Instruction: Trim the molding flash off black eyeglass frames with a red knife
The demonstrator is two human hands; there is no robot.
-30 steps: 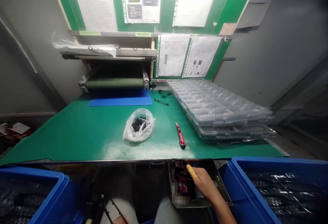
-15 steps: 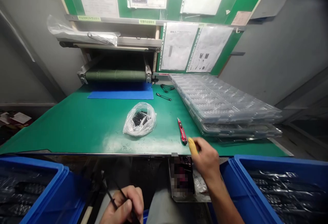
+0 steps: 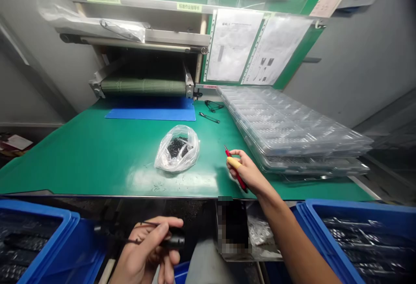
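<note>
Fingers of right hand [image 3: 238,169] closed round red slim utility knife [image 3: 241,182], yellow cover on one fingertip, knife just above green flat tabletop [image 3: 97,158] near its near edge, tip pointing far. Left hand [image 3: 149,249], at near side below table edge, fingers partly curled, thumb and fingers pinching black thin-armed object [image 3: 173,238]; exact shape unclear. Clear crumpled plastic bag [image 3: 178,147] with small black pieces sits on tabletop, left of knife. Stacked clear plastic trays [image 3: 292,128] at right, black thin looped parts [image 3: 211,111] just left of them, far side. Blue flat sheet [image 3: 151,110] far left, below green ribbed roller [image 3: 143,87]. Blue plastic bins at near left [image 3: 65,240] and near right [image 3: 312,223], holding dark wrapped items.
</note>
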